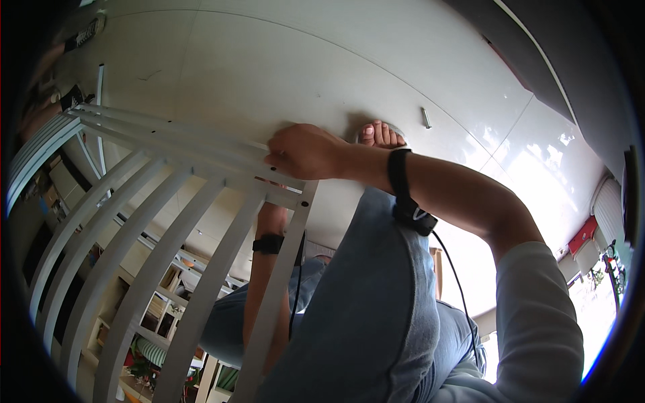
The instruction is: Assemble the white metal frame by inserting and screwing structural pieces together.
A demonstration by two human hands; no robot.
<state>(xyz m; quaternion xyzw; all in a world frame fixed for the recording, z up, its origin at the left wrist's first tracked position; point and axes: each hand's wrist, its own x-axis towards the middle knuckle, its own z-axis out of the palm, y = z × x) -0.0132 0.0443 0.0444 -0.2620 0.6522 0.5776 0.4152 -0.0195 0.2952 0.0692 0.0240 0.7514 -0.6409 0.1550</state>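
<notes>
A white slatted wooden panel [151, 265] stands tilted in front of me, its slats running down toward the lower left from a white rail [201, 144] with small dark holes. My right hand [304, 149] rests at the rail's near end, right beside one of the holes. Its fingers are curled closed, and what they pinch is hidden. Behind the slats, my left hand [271, 190] reaches up to the underside of the same corner. The rail covers most of its fingers, so its grip does not show. Both wrists wear black straps.
A metal bolt [426, 118] lies on the pale floor beyond my bare foot [381, 134]. At the far left are other people's shoes [86, 32]. Dark grey furniture [537, 47] fills the upper right. A black cable [455, 269] hangs from my right wrist strap.
</notes>
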